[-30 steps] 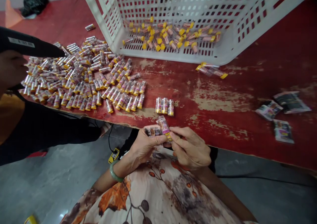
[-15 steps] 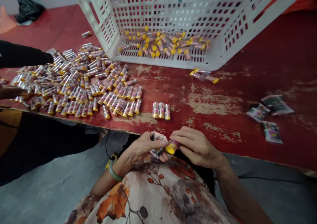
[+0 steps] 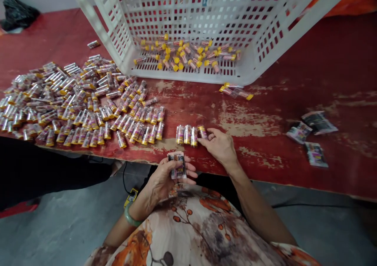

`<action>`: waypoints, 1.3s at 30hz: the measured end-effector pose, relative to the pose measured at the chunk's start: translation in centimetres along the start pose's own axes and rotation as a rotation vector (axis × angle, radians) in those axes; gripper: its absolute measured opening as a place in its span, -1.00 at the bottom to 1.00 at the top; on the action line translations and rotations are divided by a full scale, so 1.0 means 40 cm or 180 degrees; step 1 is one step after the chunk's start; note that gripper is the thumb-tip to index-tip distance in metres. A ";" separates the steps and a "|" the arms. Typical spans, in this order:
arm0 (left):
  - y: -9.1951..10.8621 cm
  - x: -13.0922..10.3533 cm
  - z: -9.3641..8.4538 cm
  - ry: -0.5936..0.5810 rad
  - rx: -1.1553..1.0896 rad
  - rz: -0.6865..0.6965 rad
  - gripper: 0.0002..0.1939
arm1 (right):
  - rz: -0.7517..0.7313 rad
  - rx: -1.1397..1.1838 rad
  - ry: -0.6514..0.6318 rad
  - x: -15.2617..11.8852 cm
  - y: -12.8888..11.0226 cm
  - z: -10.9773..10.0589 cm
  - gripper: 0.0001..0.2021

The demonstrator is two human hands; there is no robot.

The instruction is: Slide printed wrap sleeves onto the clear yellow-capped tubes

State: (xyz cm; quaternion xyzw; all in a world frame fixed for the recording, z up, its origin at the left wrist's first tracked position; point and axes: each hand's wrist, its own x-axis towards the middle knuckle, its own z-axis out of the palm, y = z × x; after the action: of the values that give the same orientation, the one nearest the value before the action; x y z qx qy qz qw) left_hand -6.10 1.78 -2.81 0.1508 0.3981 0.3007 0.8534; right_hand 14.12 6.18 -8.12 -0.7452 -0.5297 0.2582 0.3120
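Observation:
Near the table's front edge, my left hand (image 3: 172, 173) holds a small stack of printed packets (image 3: 178, 165), thumb on top and fingers spread beneath. My right hand (image 3: 219, 146) pinches a small clear tube with a yellow end (image 3: 202, 132) at the tabletop. That tube is at the right end of a short row of three similar tubes (image 3: 187, 134). To the left, a large pile of labelled tubes (image 3: 76, 97) covers the table, its front part lined up in rows.
A white plastic crate (image 3: 188, 77) with yellow-capped tubes inside stands at the back. Several yellow-ended clear tubes (image 3: 235, 91) lie in front of it. Loose packets (image 3: 316, 154) rest on the red table (image 3: 265, 113) at right. A person's dark-clothed leg (image 3: 53, 172) is at left.
My right hand has moved forward from beside my left hand to the row, carrying the tube. The packets in my left hand now show face up. The other person's arm has left the view.

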 end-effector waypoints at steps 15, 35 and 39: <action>0.010 0.010 -0.016 0.0591 0.0153 0.0583 -0.67 | -0.0353 -0.1832 0.1005 0.345 0.130 -0.153 -0.61; 0.003 0.035 0.020 0.1200 0.0144 0.0685 -0.58 | 0.1221 0.3403 -0.0444 -0.024 0.034 -0.141 -0.64; -0.014 0.034 0.020 0.1092 0.0155 0.0731 -0.57 | 0.1572 0.3714 -0.0717 -0.067 0.014 -0.131 -0.61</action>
State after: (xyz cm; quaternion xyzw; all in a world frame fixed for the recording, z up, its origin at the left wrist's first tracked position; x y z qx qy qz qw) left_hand -4.58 2.21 -3.37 0.1624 0.5250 0.4076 0.7293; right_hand 17.40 2.50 -4.86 -0.5214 -0.1446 0.6449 0.5398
